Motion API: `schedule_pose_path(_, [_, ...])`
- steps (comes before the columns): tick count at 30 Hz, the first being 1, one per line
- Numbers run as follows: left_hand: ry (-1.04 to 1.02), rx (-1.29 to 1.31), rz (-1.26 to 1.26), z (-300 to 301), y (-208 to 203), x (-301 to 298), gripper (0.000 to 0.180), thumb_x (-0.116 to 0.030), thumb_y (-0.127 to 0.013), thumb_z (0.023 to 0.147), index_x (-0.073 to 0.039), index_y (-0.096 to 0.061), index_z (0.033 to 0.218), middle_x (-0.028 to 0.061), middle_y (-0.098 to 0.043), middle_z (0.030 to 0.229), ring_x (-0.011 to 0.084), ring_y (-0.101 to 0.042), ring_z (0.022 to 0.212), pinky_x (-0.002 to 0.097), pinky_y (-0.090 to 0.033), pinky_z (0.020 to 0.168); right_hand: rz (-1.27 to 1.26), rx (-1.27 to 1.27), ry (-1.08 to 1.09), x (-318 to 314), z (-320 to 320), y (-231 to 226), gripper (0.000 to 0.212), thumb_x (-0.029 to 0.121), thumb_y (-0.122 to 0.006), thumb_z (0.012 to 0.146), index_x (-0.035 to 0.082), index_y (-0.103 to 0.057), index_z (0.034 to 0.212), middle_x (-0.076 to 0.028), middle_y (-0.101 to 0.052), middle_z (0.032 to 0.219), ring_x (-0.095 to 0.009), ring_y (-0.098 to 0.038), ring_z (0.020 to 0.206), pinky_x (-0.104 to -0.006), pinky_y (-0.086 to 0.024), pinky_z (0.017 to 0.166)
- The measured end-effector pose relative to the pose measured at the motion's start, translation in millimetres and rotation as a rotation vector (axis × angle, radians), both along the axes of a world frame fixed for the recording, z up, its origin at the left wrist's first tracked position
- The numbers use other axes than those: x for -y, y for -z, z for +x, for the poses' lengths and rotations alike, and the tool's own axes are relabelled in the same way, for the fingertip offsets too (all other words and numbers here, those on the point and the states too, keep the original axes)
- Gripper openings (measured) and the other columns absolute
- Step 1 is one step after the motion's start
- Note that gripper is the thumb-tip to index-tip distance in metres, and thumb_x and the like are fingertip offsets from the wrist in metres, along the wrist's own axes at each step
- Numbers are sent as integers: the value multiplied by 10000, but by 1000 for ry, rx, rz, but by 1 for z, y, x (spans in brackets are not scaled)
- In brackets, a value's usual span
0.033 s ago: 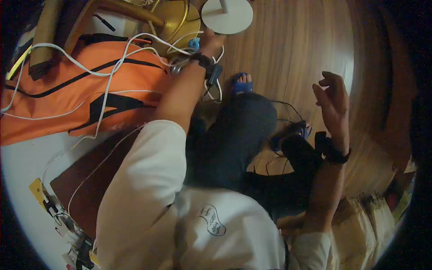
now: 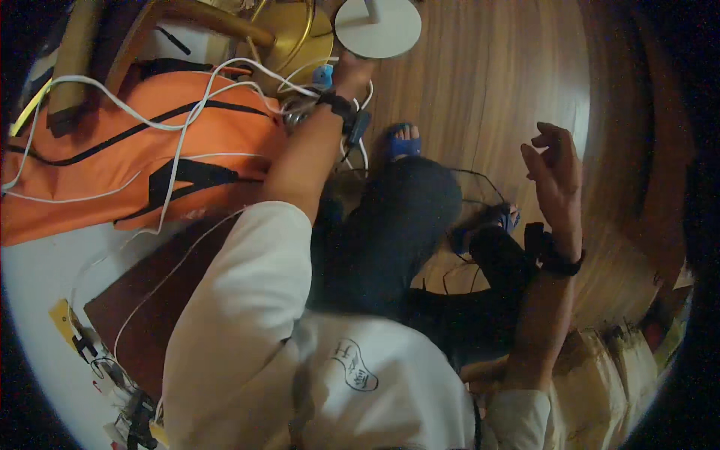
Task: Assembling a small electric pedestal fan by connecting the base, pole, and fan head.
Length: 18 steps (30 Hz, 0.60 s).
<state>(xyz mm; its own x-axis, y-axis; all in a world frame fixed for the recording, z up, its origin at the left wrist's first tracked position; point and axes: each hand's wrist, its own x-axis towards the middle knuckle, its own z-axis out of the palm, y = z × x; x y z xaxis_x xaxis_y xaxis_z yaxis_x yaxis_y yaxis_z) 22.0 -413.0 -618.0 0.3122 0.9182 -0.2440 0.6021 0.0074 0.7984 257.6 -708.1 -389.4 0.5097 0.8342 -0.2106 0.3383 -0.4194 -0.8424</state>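
Stretched out to the upper left, my left hand (image 2: pixel 352 76) is beside a small blue object (image 2: pixel 322 75) and a looping white cable (image 2: pixel 289 86). Its fingers are dim and mostly hidden, so whether it holds anything is unclear. Just beyond it stands a round white base with a post (image 2: pixel 379 30). My right hand (image 2: pixel 556 169) is raised over the wooden floor on the right, fingers loosely bent and apart, with nothing in them. Both wrists wear black bands with small dark boxes.
An orange bag with black trim (image 2: pixel 217 120) lies at left, white cables trailing across it. Behind it are a round gold base (image 2: pixel 296 49) and a wooden frame (image 2: pixel 214 19). Dark cords lie by my blue sandals (image 2: pixel 405 142). Crumpled tan material (image 2: pixel 592 382) sits at lower right.
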Motion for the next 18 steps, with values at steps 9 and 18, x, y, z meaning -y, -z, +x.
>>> schedule_pose_path(9, [-266, -693, 13, -52, 66, -31, 986, -361, -743, 696, 93, -290, 1445, 301, -516, 1351, 429, -491, 1290, 507, -432, 1052, -110, -23, 47, 15, 2, 5, 415, 132, -686, 907, 43, -538, 1285, -65, -560, 1039, -122, -506, 807, -260, -447, 721])
schedule_pose_path(18, [24, -784, -209, -78, 123, -60, 963, -370, -734, 712, -35, -287, 1497, 221, -461, 1455, 401, -462, 1330, 523, -368, 1106, -166, -72, 51, 23, -1, -2, 376, 121, -664, 918, 35, -551, 1266, -74, -566, 1042, -128, -521, 823, -271, -456, 733])
